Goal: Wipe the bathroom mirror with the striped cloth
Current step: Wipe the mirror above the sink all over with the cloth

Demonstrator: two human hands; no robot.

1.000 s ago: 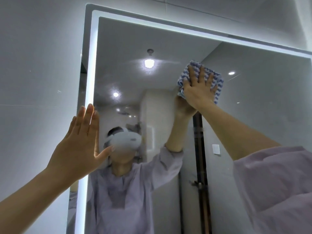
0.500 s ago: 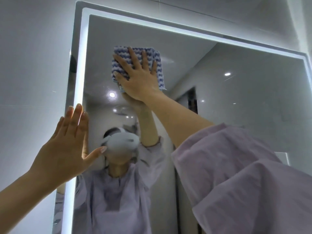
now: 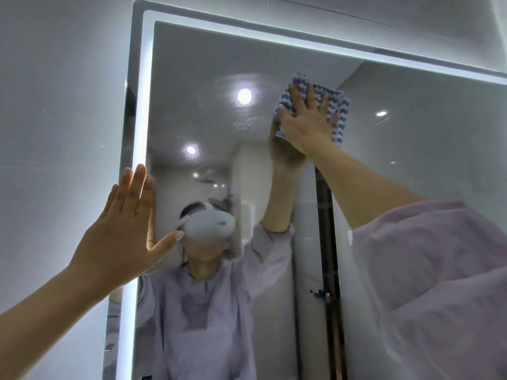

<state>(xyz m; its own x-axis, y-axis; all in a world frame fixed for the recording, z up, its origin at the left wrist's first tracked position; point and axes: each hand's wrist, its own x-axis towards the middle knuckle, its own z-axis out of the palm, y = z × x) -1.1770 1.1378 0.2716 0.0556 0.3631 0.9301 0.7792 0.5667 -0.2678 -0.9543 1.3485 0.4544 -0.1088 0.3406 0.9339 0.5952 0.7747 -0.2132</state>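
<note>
The bathroom mirror (image 3: 411, 165) fills most of the view, framed by a lit white border. High on the glass, near the upper middle, my right hand (image 3: 308, 123) lies flat with fingers spread and presses the folded blue-and-white striped cloth (image 3: 338, 105) against it. The cloth shows above and to the right of the fingers. My left hand (image 3: 124, 237) rests flat and empty on the mirror's left lit edge, fingers together and pointing up, thumb out to the right. Faint streaks show on the glass left of the cloth.
Pale grey wall tiles (image 3: 55, 105) surround the mirror on the left and top. The mirror reflects a person in a lilac top wearing a headset (image 3: 210, 222), ceiling lights and a dark door frame (image 3: 325, 242).
My right hand has swept the cloth from the mirror's upper left back to the right, a little lower. The left hand stays on the left edge.
</note>
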